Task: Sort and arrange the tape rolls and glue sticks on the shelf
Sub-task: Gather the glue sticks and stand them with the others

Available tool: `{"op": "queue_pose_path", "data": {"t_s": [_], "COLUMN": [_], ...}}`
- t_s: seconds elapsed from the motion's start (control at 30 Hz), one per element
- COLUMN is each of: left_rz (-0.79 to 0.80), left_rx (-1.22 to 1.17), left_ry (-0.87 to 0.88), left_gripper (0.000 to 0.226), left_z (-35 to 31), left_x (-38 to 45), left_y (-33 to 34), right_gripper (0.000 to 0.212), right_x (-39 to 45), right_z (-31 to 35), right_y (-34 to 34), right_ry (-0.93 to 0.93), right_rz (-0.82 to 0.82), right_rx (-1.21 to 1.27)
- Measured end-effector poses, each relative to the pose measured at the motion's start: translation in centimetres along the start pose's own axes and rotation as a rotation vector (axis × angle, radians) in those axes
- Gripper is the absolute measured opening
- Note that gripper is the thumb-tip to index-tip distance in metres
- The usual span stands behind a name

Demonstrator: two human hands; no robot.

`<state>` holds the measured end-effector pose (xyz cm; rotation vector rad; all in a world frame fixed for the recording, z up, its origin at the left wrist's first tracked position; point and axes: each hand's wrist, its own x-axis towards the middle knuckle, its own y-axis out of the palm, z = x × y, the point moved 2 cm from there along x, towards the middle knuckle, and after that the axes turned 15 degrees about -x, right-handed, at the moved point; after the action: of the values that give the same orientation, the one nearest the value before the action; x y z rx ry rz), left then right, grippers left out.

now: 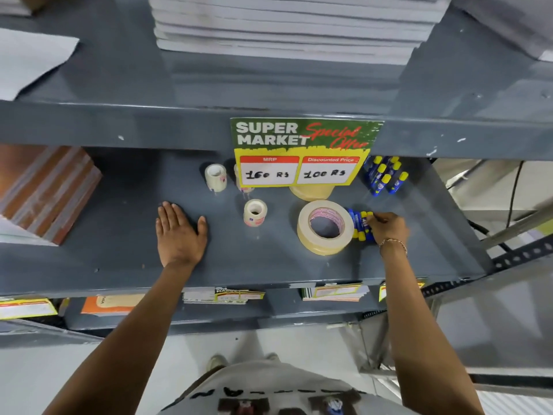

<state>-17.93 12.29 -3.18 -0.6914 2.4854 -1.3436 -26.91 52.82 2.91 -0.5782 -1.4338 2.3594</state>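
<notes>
While the right hand [387, 227] pinches glue sticks [360, 224] touching the big tape roll [324, 227] near the shelf [119, 250] front edge, dragging could nudge it off; left hand [179, 232] lies spread.

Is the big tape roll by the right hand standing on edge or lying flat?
Lying flat: the big tape roll shows its open core facing up from the shelf.
</notes>
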Motion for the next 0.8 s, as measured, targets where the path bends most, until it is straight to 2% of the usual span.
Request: {"op": "queue_pose_path", "data": {"t_s": [0.1, 0.17, 0.27, 0.37, 0.4, 0.47, 0.53, 0.57, 0.67, 0.8], "left_rz": [0.012, 0.023, 0.025, -0.008, -0.003, 0.029, 0.082, 0.12, 0.193, 0.119], "left_rx": [0.013, 0.007, -0.072, -0.114, -0.105, -0.067, -0.037, -0.024, 0.026, 0.014], "left_ry": [-0.012, -0.021, -0.041, -0.014, 0.001, 0.04, 0.097, 0.124, 0.187, 0.216], "left_gripper": [0.077, 0.077, 0.075, 0.073, 0.072, 0.071, 0.069, 0.067, 0.064, 0.064], "left_z": [0.1, 0.1, -0.2, 0.2, 0.6, 1.8, 3.1, 3.6, 4.7, 4.9], "left_x": [0.1, 0.2, 0.5, 1.8, 2.6, 4.2, 5.5, 5.9, 5.8, 5.5], "left_y": [0.0, 0.0, -0.3, -1.2, -1.7, -2.8, -3.5, -3.6, -3.1, -2.7], "right_gripper": [0.026, 0.025, 0.018, 0.021, 0.028, 0.055, 0.077, 0.079, 0.062, 0.038], "right_x": [-0.8, -1.9, -5.4, -10.6, -12.0, -13.9, -14.0, -13.9, -13.6, -13.7], "right_z": [0.9, 3.0, 8.4, 13.9, 15.3, 17.2, 18.3, 18.6, 19.1, 19.3], "right_y": [-0.7, -1.1, -0.3, 2.8, 4.1, 6.3, 7.7, 8.2, 8.8, 8.7], "right_ry": [-0.018, -0.114, -0.404, -0.713, -0.803, -0.879, -0.89, -0.896, -0.911, -0.895], "right_rz": [-0.06, -0.125, -0.127, 0.054, 0.126, 0.267, 0.32, 0.316, 0.273, 0.218], "right_rx": [-0.081, -0.11, -0.077, -0.086, -0.164, -0.332, -0.473, -0.532, -0.638, -0.684]}}
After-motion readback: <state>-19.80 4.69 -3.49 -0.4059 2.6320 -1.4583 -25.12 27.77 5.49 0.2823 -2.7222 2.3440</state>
